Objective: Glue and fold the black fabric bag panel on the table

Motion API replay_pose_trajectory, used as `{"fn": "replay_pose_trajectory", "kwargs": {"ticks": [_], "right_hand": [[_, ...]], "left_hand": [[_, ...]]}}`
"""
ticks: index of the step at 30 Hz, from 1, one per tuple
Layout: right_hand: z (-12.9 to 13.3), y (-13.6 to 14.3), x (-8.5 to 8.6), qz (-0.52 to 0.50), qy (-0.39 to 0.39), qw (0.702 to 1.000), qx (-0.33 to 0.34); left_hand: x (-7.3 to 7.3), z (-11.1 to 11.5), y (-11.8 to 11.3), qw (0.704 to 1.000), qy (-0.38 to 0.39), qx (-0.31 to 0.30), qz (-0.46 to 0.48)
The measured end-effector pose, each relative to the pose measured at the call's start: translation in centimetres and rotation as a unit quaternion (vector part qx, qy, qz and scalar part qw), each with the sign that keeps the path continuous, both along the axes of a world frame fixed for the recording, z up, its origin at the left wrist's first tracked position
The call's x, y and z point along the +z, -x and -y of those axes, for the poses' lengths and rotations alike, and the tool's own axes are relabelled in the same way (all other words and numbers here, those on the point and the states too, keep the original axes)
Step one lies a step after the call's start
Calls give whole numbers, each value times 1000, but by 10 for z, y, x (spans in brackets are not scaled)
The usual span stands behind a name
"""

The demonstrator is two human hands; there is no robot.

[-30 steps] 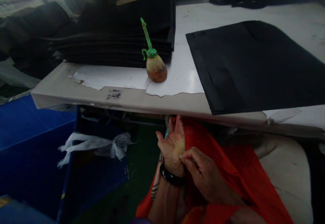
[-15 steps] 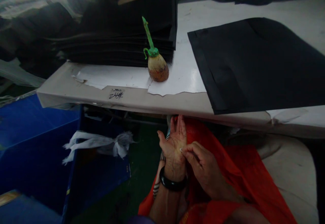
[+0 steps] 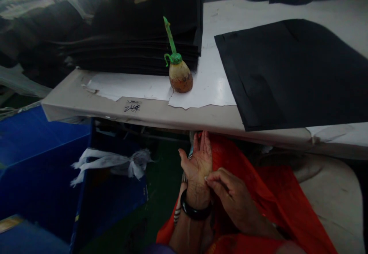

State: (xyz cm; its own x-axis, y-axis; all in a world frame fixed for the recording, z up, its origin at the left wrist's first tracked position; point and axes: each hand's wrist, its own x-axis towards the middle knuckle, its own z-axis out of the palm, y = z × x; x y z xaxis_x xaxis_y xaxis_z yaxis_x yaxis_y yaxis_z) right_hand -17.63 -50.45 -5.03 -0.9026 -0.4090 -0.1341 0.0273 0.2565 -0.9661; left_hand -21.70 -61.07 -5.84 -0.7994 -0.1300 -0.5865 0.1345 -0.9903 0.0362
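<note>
Palm up, my left hand (image 3: pixel 198 165) lies open over my lap, fingers stretched toward the table edge, a black bangle (image 3: pixel 196 208) round its wrist. My right hand (image 3: pixel 230 192) pinches at the heel of the left palm. Between its thumb and forefinger shows a tiny pale bit (image 3: pixel 206 178), too small to name. Above the hands, on the table, stands a bottle (image 3: pixel 181 76) with a brown and cream body and a green spout. A large black sheet (image 3: pixel 293 77) lies to its right.
Stacked black sheets (image 3: pixel 138 58) lie at the back left of the white table (image 3: pixel 172 114). Blue bins (image 3: pixel 37 158) stand at the lower left, with a knotted white cloth (image 3: pixel 115 162) on one edge. Red fabric (image 3: pixel 276 192) covers my lap beside a pale seat (image 3: pixel 336 192).
My right fingers have moved slightly down the left palm toward the wrist. The left hand stays open in nearly the same place. The table view has shifted slightly to the right.
</note>
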Motion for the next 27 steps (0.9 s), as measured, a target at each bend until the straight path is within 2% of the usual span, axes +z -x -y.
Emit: {"fn": "replay_pose_trajectory", "kwargs": {"ticks": [3, 7, 8, 11, 14, 17, 27], "right_hand": [[-4, -10, 3, 13, 22, 998, 50], [-5, -7, 4, -9, 30, 999, -11], [-5, -5, 3, -8, 25, 1000, -7], [-8, -2, -1, 40, 15, 998, 49], [-12, 3, -7, 131, -10, 991, -7], [-11, 13, -10, 162, -35, 984, -64], [0, 28, 2, 129, -125, 983, -28]], "left_hand": [[1, 0, 1, 1000, -10, 16, 3], [0, -2, 1, 1000, -11, 22, 1], [0, -2, 1, 1000, -11, 23, -1], [-1, 0, 0, 1000, -14, 24, -5], [-2, 0, 1, 999, -19, 28, -9], [-3, 0, 1, 999, -28, 34, -7], [-4, -1, 2, 999, -20, 29, 0]]}}
